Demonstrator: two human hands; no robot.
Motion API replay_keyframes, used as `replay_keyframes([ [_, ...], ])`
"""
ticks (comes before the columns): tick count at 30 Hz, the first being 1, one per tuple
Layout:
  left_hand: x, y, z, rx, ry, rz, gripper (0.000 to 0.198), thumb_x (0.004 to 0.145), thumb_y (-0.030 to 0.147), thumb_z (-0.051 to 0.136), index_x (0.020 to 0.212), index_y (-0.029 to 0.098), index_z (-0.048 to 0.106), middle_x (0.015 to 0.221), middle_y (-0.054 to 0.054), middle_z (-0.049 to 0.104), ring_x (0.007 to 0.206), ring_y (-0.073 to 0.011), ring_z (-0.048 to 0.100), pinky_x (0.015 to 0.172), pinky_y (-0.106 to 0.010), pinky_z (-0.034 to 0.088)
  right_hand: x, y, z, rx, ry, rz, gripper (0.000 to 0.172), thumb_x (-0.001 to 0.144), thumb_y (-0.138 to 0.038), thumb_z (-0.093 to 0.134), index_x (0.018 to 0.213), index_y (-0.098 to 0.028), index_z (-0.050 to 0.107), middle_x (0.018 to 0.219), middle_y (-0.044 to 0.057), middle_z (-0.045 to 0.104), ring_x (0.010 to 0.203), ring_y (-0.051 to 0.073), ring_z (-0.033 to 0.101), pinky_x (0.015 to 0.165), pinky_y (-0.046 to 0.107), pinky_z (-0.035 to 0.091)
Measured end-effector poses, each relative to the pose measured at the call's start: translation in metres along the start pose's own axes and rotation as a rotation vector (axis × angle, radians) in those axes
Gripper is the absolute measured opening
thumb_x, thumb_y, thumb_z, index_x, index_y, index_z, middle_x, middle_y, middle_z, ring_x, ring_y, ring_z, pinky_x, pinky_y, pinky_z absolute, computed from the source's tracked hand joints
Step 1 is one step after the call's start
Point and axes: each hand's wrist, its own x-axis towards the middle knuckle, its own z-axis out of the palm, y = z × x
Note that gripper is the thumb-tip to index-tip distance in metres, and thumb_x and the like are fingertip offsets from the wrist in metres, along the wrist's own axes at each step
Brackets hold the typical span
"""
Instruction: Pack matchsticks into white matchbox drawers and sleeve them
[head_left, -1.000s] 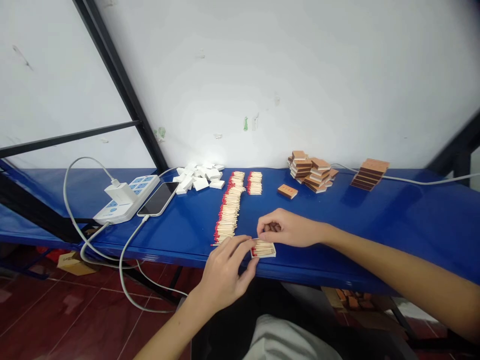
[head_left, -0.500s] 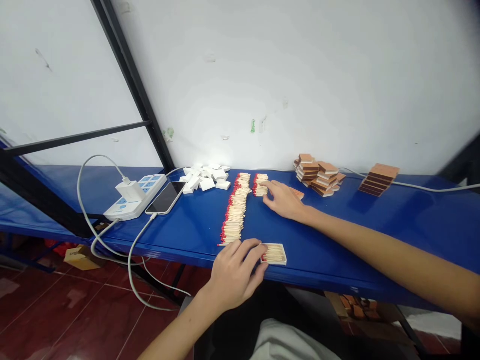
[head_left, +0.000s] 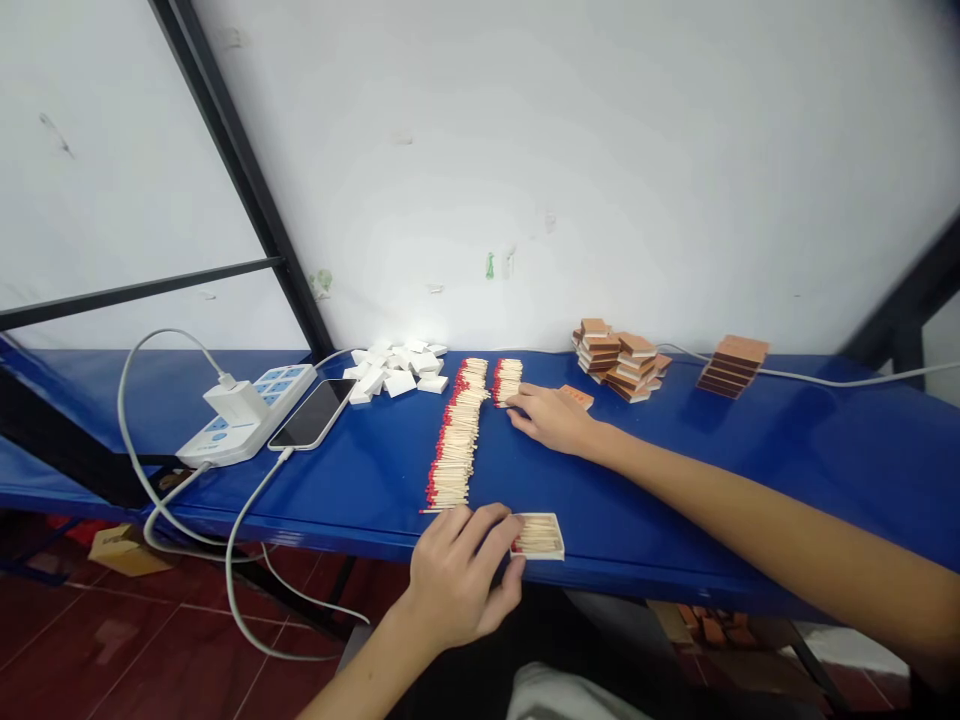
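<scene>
A small white tray (head_left: 561, 541) lies at the front edge of the blue table (head_left: 645, 480), open at the top, its plain visible walls carrying no readable writing. Matches (head_left: 538, 536) lie lengthwise inside, pale sticks side by side, with some red heads at the left end. The left hand (head_left: 459, 580) is loosely curled there, forefinger touching the tray's left end and thumb apart from the forefinger; whether it grips, I cannot tell. The right hand (head_left: 553, 420) reaches to the near end of a short match row (head_left: 508, 378), fingertips bunched; I cannot tell whether they pinch any. A long match row (head_left: 456, 440) runs beside it, red heads leftward. Just behind the right hand, an orange matchbox (head_left: 577, 397) bears print too small to read. Farther out are stacked matchboxes (head_left: 622, 362), a leaning brown stack (head_left: 733, 366), a heap of white trays (head_left: 394, 370), a dark-screened phone (head_left: 313, 413) and a power strip (head_left: 289, 380) with illegible markings.
</scene>
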Motion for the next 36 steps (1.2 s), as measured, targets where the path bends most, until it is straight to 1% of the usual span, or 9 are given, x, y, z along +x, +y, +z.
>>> replay_keyframes([
  [4,-0.0001,0.0008,0.0004,0.007,0.014,0.004,0.024,0.088,0.020,0.053,0.111,0.017,0.061,0.105,-0.007,0.070,0.078,-0.0215,0.056,0.068,-0.034,0.045,0.0002,0.0022,0.0026,0.032,0.034,-0.008,0.028,0.099,-0.031,0.044,0.107,-0.022,0.069,0.108,0.007,0.066,0.090,0.019,0.065,0.068,0.027,0.039],
  [8,-0.0005,0.0005,0.0011,0.012,0.022,0.006,0.024,0.087,0.020,0.054,0.110,0.017,0.062,0.105,-0.007,0.070,0.078,-0.0216,0.056,0.068,-0.034,0.045,0.0004,0.0040,0.0041,0.092,0.069,-0.036,0.022,0.096,-0.025,0.048,0.100,-0.022,0.069,0.102,0.004,0.068,0.089,0.017,0.064,0.068,0.025,0.038],
  [11,0.0002,0.0002,0.0011,0.016,0.023,0.004,0.024,0.088,0.021,0.053,0.110,0.017,0.062,0.104,-0.008,0.071,0.078,-0.0213,0.057,0.068,-0.034,0.045,0.0007,0.0057,0.0046,0.116,0.091,-0.037,0.020,0.094,-0.023,0.051,0.100,-0.021,0.070,0.098,0.004,0.068,0.087,0.016,0.063,0.068,0.025,0.037],
  [14,0.0011,0.0004,0.0010,0.018,0.026,0.002,0.023,0.088,0.021,0.053,0.109,0.017,0.062,0.104,-0.007,0.071,0.078,-0.0207,0.058,0.069,-0.034,0.046,0.0008,0.0068,0.0045,0.114,0.086,-0.008,0.020,0.093,-0.025,0.052,0.101,-0.021,0.071,0.098,0.004,0.068,0.085,0.016,0.062,0.065,0.026,0.036],
  [18,0.0010,0.0006,0.0012,0.018,0.023,0.002,0.024,0.087,0.020,0.054,0.109,0.018,0.062,0.104,-0.007,0.071,0.078,-0.0212,0.058,0.069,-0.034,0.046,0.0006,0.0065,0.0037,0.140,0.083,-0.004,0.018,0.091,-0.023,0.053,0.094,-0.021,0.071,0.094,0.003,0.068,0.084,0.016,0.061,0.065,0.026,0.035],
  [20,0.0003,0.0004,0.0013,0.019,0.021,0.002,0.024,0.087,0.020,0.054,0.110,0.018,0.062,0.104,-0.007,0.071,0.078,-0.0216,0.058,0.069,-0.034,0.046,0.0005,0.0059,0.0033,0.157,0.091,0.001,0.018,0.090,-0.022,0.053,0.095,-0.021,0.070,0.093,0.003,0.068,0.083,0.016,0.061,0.065,0.026,0.035],
  [24,-0.0004,0.0002,0.0009,0.019,0.016,0.000,0.025,0.087,0.020,0.054,0.110,0.018,0.061,0.105,-0.007,0.071,0.078,-0.0219,0.057,0.068,-0.035,0.046,0.0003,0.0047,0.0017,0.164,0.083,0.035,0.024,0.091,-0.026,0.053,0.107,-0.021,0.070,0.093,0.004,0.068,0.078,0.016,0.059,0.064,0.026,0.034],
  [31,0.0020,0.0011,0.0005,0.021,0.024,0.003,0.024,0.087,0.020,0.053,0.109,0.017,0.061,0.104,-0.007,0.071,0.079,-0.0213,0.057,0.069,-0.034,0.046,0.0001,0.0039,-0.0003,0.168,0.076,0.039,0.021,0.091,-0.025,0.053,0.094,-0.021,0.073,0.089,0.004,0.067,0.074,0.015,0.057,0.061,0.025,0.031],
  [36,0.0008,0.0007,0.0013,0.021,0.026,0.000,0.023,0.087,0.020,0.053,0.109,0.018,0.062,0.103,-0.007,0.071,0.078,-0.0205,0.059,0.069,-0.034,0.047,0.0012,0.0052,0.0029,0.210,0.103,0.045,0.021,0.091,-0.024,0.053,0.098,-0.020,0.072,0.089,0.003,0.067,0.073,0.014,0.056,0.062,0.025,0.032],
])
